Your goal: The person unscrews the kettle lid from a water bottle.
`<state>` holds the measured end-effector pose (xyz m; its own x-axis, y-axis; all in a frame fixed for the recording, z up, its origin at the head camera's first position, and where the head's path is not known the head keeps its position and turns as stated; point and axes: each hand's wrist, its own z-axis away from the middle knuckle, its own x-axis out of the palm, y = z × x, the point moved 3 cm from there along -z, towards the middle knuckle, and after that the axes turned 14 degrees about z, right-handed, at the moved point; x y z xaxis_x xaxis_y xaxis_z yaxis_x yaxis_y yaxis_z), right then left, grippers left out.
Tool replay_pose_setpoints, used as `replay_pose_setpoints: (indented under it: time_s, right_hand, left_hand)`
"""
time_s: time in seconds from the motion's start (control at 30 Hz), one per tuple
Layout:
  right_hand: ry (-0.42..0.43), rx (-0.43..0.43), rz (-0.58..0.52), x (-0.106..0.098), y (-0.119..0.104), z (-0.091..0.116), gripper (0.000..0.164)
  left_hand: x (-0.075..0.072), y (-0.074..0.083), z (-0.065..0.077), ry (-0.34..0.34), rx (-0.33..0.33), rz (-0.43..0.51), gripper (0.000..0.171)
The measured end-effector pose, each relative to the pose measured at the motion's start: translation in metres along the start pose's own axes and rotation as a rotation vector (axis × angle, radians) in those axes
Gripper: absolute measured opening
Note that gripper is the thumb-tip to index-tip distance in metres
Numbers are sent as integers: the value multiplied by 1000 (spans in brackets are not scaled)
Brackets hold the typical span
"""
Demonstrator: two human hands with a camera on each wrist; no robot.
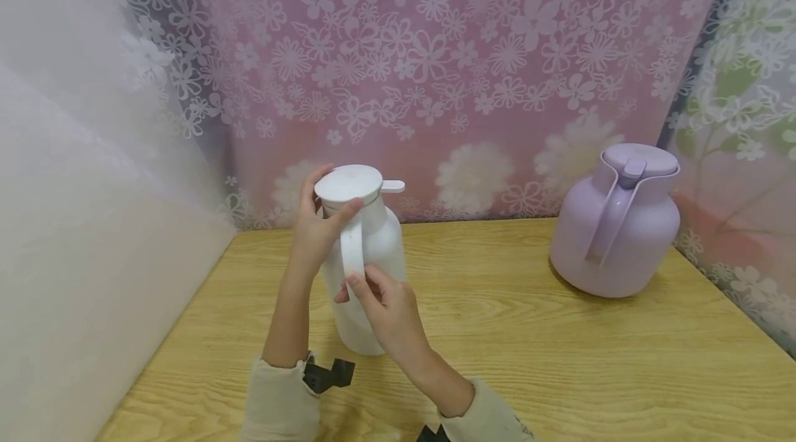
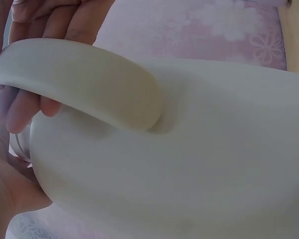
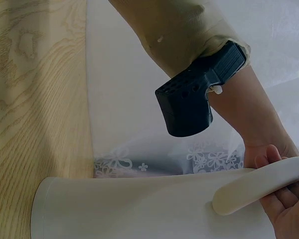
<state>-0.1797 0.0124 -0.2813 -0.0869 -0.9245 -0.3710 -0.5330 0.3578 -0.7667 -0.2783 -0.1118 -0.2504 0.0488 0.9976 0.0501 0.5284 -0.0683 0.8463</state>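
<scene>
Right grip (image 1: 394,314) holds jug handle (image 1: 352,248) (white).

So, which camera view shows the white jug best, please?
The head view: it shows the white jug from lid to base, though the left hand and right hand cover parts. The left wrist view shows its handle and body close up; the right wrist view, body, base and handle, no lid.

Soft, diffuse light filled the head view, the white sheet (image 1: 93,186) looked washed out, a thin shadow edged the purple jug (image 1: 647,238), the dimmer left wrist view showed soft shading beneath the handle (image 2: 89,77), its curtain (image 2: 189,30) hazy.
</scene>
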Motion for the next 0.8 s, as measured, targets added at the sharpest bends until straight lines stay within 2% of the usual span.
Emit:
replay_pose_setpoints:
  time_s: [0.23,0.4,0.53,0.8]
  right_hand:
    - [-5,1,-10,-1,-2,0,18]
    - [-6,5,-13,-1,-2,0,18]
    - [-2,6,-8,-1,-1,0,18]
    - [1,6,-2,-1,-1,1,18]
  left_hand:
    - [2,2,-2,17,-16,32,69]
    - [2,3,-3,39,0,55,66]
    - [2,5,-4,68,35,64,65]
    - [0,17,-11,114,158,109,61]
